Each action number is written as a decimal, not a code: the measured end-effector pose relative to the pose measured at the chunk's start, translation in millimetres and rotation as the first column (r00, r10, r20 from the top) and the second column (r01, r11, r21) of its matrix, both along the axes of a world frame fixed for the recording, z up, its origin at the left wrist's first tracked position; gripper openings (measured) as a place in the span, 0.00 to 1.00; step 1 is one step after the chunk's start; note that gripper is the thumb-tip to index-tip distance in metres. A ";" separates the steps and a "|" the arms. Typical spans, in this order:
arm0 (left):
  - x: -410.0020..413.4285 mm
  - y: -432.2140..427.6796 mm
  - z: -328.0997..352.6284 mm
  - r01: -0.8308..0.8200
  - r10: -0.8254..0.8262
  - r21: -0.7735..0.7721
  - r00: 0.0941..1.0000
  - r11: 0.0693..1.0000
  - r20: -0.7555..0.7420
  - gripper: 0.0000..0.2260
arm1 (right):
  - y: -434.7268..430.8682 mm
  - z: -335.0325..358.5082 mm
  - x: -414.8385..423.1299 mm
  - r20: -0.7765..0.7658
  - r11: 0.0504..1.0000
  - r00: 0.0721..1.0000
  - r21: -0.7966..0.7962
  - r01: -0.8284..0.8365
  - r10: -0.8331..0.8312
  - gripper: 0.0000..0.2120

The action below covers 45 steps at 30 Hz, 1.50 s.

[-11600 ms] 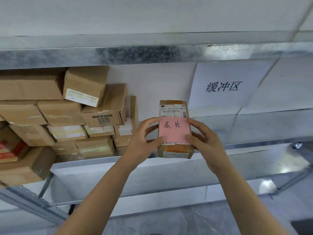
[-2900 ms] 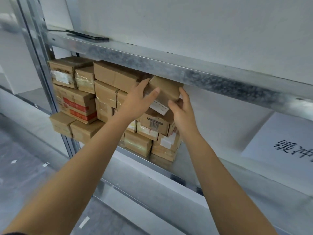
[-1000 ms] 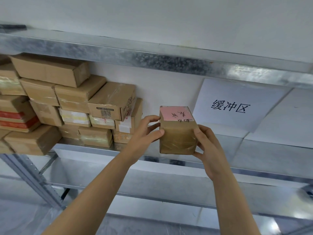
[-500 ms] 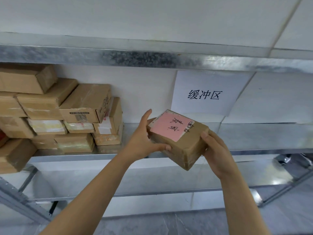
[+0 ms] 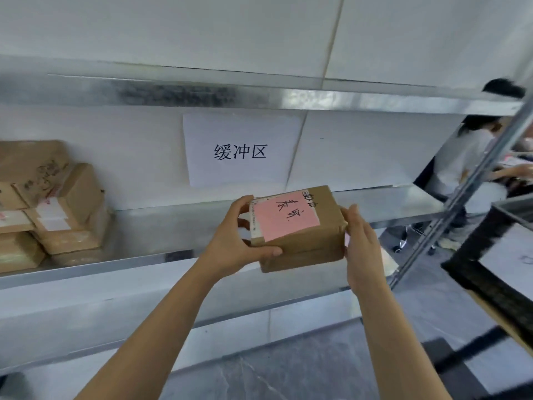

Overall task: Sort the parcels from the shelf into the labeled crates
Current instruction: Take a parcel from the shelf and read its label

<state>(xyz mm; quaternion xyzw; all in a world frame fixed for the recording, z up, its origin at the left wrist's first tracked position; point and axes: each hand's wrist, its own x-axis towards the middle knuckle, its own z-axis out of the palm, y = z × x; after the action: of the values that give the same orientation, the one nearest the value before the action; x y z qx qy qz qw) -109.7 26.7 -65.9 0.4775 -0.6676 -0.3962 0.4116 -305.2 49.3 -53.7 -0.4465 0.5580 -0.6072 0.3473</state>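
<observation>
So, a small brown cardboard parcel with a pink handwritten label (image 5: 297,229) is being held up in the air in front of the galvanised metal shelf (image 5: 173,226), not resting on it. It's tipped a bit, with the pink label turned upward toward the camera and some black marker scribbled on the bare cardboard beside it.

The left hand (image 5: 233,241) is wrapped round the parcel's left end: the thumb is laid along the lower front edge and the fingers are curled over the top corner. The right hand (image 5: 360,243) is clamped against the right end, with the thumb stuck up by the top corner. Its fingers are hidden behind the box, so how far they reach can't be told.

A white paper sign printed with black Chinese characters (image 5: 242,148) is stuck on the wall just above and behind the parcel. A stack of taped brown cardboard boxes (image 5: 57,215) is piled on the shelf at the far left, well apart from the held one.

Past the shelf's slanted upright on the right, another person in a light top (image 5: 467,157) can be seen. A black-framed rack (image 5: 490,272) is cut off by the right edge.
</observation>
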 end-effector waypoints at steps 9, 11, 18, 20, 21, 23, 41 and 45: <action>-172.1 48.5 -17.1 -0.085 0.079 -0.105 0.995 0.991 -0.057 0.52 | 64.5 -16.1 -126.7 0.099 0.983 0.995 0.181 -0.045 0.027 0.43; -203.1 53.9 -23.3 -0.014 0.009 -0.135 0.999 0.991 -0.034 0.51 | 77.6 -22.0 -145.8 0.111 0.993 0.994 0.114 0.007 -0.020 0.50; -273.1 65.3 -25.6 0.459 -0.465 -0.089 0.882 0.884 -0.068 0.37 | 113.5 -36.7 -228.4 0.109 0.940 0.933 0.024 0.342 -0.342 0.34; -297.7 65.4 -24.2 0.517 -0.525 -0.114 0.849 0.848 -0.059 0.30 | 126.2 -37.1 -241.9 0.140 0.920 0.912 -0.023 0.391 -0.385 0.33; -308.6 64.8 -23.6 0.538 -0.547 -0.118 0.834 0.834 -0.064 0.28 | 130.9 -39.1 -247.1 0.158 0.913 0.905 -0.036 0.405 -0.395 0.32; -328.3 64.1 -24.1 0.582 -0.592 -0.118 0.802 0.804 -0.080 0.28 | 139.2 -42.7 -257.1 0.204 0.906 0.894 -0.063 0.419 -0.400 0.26; -490.5 41.7 -24.7 0.824 -0.838 -0.169 0.545 0.541 -0.028 0.39 | 183.6 -36.9 -380.2 0.011 0.857 0.860 -0.078 0.509 -0.510 0.36; -542.7 39.9 -7.8 0.868 -0.880 -0.154 0.473 0.472 -0.036 0.36 | 184.5 -22.1 -422.1 0.043 0.806 0.810 -0.087 0.586 -0.584 0.25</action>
<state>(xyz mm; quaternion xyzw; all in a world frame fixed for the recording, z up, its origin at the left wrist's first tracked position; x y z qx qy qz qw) -652.4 66.6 -73.7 0.0227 -0.8153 -0.5375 0.2144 -727.3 233.8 -75.8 -0.2650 0.6361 -0.7137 0.1256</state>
